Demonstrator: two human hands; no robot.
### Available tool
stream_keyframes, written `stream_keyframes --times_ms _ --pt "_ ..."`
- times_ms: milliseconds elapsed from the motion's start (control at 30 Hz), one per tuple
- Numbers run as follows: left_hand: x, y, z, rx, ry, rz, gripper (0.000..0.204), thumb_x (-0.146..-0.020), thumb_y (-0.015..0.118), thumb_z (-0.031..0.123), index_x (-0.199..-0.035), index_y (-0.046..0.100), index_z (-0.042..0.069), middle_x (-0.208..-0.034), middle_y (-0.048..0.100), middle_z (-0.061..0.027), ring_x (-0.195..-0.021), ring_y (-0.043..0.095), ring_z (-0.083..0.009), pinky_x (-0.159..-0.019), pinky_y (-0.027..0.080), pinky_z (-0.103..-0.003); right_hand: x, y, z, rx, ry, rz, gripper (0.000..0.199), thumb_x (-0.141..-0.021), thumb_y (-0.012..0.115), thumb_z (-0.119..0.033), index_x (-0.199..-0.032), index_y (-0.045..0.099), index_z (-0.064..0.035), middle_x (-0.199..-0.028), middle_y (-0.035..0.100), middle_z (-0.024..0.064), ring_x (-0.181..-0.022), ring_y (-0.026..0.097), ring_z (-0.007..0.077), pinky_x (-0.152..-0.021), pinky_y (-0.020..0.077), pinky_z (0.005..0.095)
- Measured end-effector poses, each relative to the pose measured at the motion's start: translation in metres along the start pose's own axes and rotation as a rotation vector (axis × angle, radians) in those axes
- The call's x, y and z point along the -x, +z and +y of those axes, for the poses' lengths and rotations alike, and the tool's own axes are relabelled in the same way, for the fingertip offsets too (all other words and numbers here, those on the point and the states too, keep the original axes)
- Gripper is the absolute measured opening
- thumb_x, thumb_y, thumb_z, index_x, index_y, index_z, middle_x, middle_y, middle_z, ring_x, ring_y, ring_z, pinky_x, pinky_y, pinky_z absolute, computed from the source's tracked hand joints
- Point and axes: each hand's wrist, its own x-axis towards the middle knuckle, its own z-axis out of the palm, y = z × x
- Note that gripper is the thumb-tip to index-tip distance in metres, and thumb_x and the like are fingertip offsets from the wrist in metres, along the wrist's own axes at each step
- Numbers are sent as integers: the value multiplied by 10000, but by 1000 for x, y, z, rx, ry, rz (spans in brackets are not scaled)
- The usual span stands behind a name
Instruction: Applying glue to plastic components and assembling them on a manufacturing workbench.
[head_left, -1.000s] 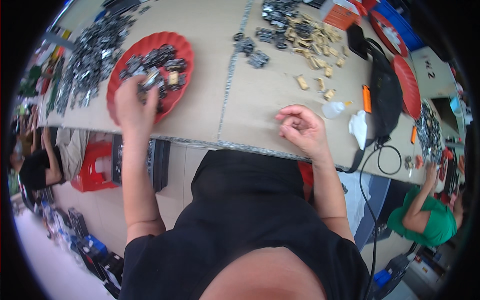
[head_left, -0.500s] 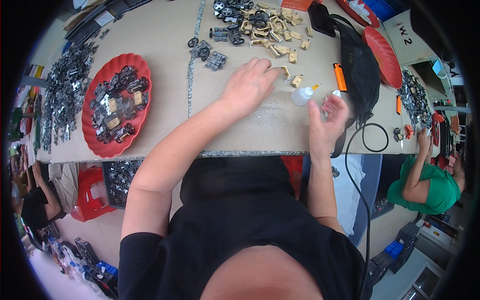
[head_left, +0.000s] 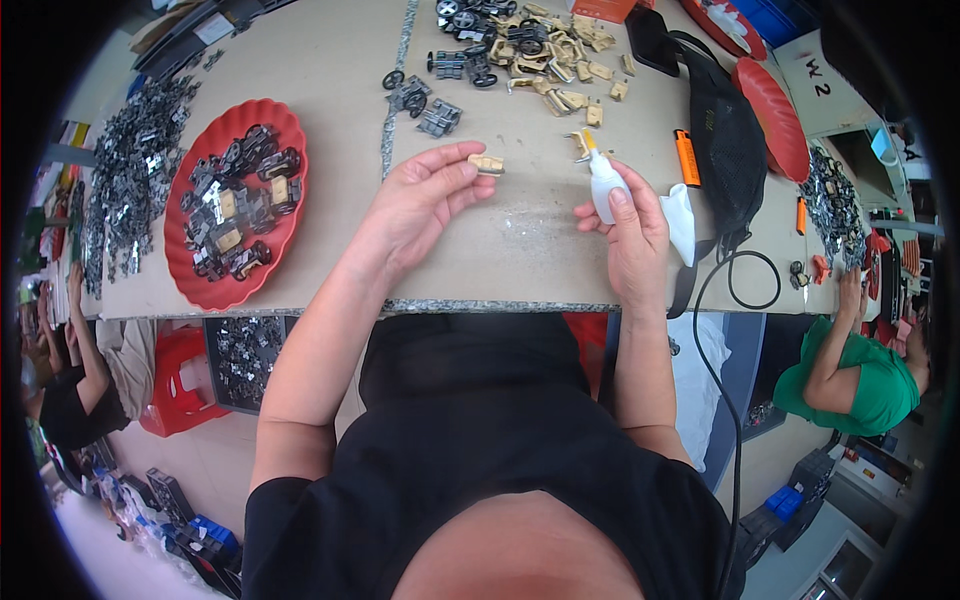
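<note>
My left hand (head_left: 415, 205) pinches a small tan plastic piece (head_left: 487, 163) between thumb and fingertips above the brown table (head_left: 330, 60). My right hand (head_left: 630, 240) grips a small white squeeze bottle (head_left: 603, 182), its yellow nozzle tilted toward the tan piece. A short gap separates nozzle and piece. A heap of tan pieces (head_left: 560, 60) and black wheeled parts (head_left: 465, 40) lies further back on the table.
A red scalloped plate (head_left: 195, 280) holding dark assembled parts sits at the left, beside a spread of grey metal parts (head_left: 130, 170). A black bag (head_left: 725, 150), an orange lighter (head_left: 686, 158) and a black cable (head_left: 745, 290) lie at right. Other people sit at both sides.
My left hand left the red plate, reached to the tan pile and now holds one tan piece. My right hand picked up the white bottle and points it at the piece.
</note>
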Motion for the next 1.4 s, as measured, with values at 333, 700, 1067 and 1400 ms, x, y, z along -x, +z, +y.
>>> stream_keyframes --times_ms 333,700,1067,1400 --pt "24 -24 -20 -237 209 21 279 -850 576 8 -1118 525 -49 -921 632 -105 -813 610 -131 -784 504 -250 -15 25 17 -364 26 -50 202 -876 575 -101 -1045 512 -10 -926 587 75 -723 560 117 -615 449 237" --pt "21 -27 -24 -266 224 38 279 -869 548 11 -1140 540 -53 -911 640 -103 -805 613 -121 -785 504 -250 2 49 28 123 -250 -181 248 -891 553 -125 -1056 413 -3 -1003 533 118 -786 553 131 -706 468 249" --pt "22 -25 -23 -308 214 49 291 -872 542 12 -1155 536 -55 -896 643 -97 -794 609 -115 -775 498 -244 2 45 35 264 -328 -188 246 -882 575 -126 -1029 427 7 -989 534 93 -799 521 103 -714 443 230" --pt "23 -23 -23 -317 215 39 289 -876 540 15 -1158 539 -48 -891 641 -87 -798 608 -110 -780 498 -245 1 44 35 287 -318 -185 247 -878 584 -138 -1020 441 6 -982 538 88 -803 516 101 -719 439 232"
